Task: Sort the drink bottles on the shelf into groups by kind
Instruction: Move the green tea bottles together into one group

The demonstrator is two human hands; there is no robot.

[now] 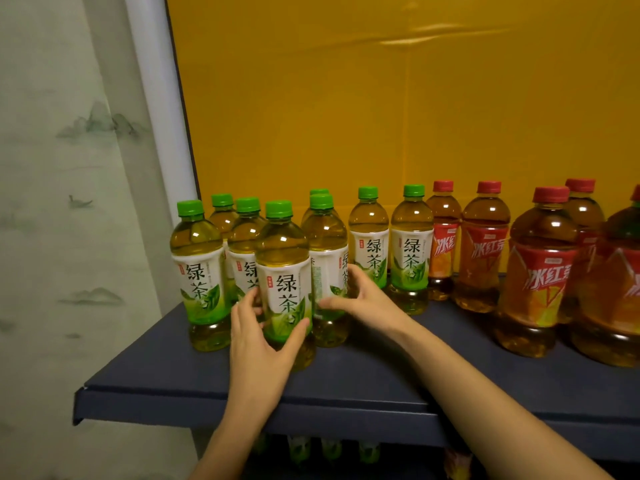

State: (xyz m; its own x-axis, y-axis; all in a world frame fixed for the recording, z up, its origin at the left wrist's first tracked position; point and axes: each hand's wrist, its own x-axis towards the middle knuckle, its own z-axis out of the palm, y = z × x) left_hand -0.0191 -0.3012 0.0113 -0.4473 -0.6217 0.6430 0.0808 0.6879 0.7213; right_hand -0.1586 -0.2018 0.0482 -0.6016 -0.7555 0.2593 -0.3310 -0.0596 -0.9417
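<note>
Sorting looks nearly done on your shelf (207, 382), green-tea bottles (369, 244) bunched left and red-tea bottles (485, 251) right, your left hand (258, 341) gripping the front green bottle (282, 289) and your right hand (363, 299) wrapped round its neighbour (325, 244), so probably just tidying left.

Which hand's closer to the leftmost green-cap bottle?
Left. The left hand grips the front green tea bottle just right of the leftmost green-cap bottle. The right hand is farther right, holding the next green bottle.
</note>
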